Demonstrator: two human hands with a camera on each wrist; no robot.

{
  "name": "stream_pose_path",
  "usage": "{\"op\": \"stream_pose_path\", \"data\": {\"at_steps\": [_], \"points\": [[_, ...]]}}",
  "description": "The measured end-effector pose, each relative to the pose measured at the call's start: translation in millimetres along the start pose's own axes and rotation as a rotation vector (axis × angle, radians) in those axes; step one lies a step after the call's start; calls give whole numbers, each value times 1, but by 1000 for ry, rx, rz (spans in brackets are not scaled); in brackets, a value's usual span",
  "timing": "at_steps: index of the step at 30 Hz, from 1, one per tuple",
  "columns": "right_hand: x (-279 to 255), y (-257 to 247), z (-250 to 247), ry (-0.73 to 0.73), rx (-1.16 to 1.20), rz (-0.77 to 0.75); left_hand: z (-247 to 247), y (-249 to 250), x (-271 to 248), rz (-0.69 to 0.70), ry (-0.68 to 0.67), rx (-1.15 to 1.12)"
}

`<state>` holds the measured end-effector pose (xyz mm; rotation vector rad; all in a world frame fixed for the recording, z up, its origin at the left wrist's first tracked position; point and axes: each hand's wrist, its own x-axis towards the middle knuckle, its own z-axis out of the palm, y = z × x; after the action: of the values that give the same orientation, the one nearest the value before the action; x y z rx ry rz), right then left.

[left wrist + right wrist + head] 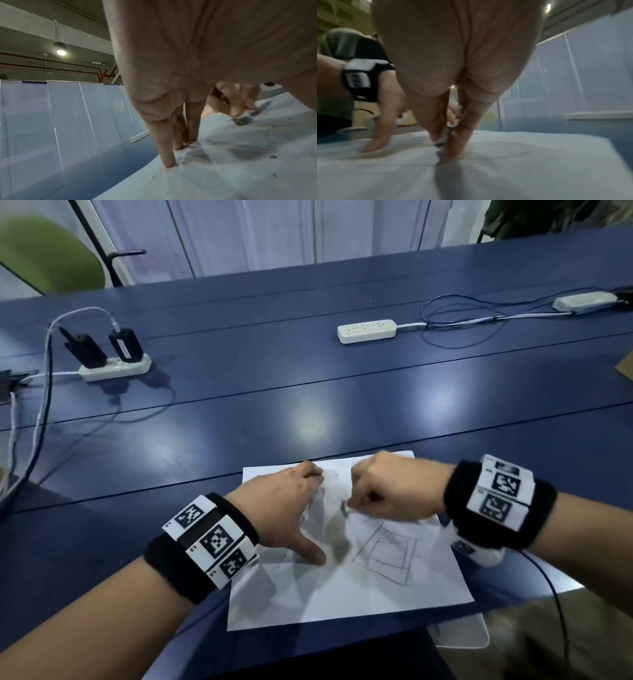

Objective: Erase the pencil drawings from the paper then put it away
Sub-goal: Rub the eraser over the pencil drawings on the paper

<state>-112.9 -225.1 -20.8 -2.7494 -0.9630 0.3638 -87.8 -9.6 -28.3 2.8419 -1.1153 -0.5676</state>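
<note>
Paper is lying flat near the counter front edge, thin, light and quick to wrinkle or skid. The left hand is pressing straight fingers onto its left part. The right hand is pinching a small grubby eraser against the sheet's middle. Pencil squares are remaining beside it. Lifting by a free corner looks safest. Open blue surface is lying beyond; power strips are sitting well apart.

The white paper with grey pencil squares lies on a dark blue desk, and black-and-white checked bands wrap both wrists.
</note>
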Motion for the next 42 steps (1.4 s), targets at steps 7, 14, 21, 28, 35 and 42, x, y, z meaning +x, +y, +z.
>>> {"op": "stream_pose_path", "data": {"at_steps": [7,14,21,28,35,42], "points": [[14,40,-9,79,-40,241,-1,1,-1,2,-2,12],[1,8,0,-25,21,26,-3,0,2,13,-24,31],[1,18,-2,32,-47,82,-3,3,1,17,-17,56],[-2,9,-3,-5,-104,100,-3,3,2,19,-27,64],[-16,-13,6,-87,-28,-59,-4,2,2,15,-40,66],[-13,3,5,17,-37,-11,-4,3,3,14,-43,81]]}}
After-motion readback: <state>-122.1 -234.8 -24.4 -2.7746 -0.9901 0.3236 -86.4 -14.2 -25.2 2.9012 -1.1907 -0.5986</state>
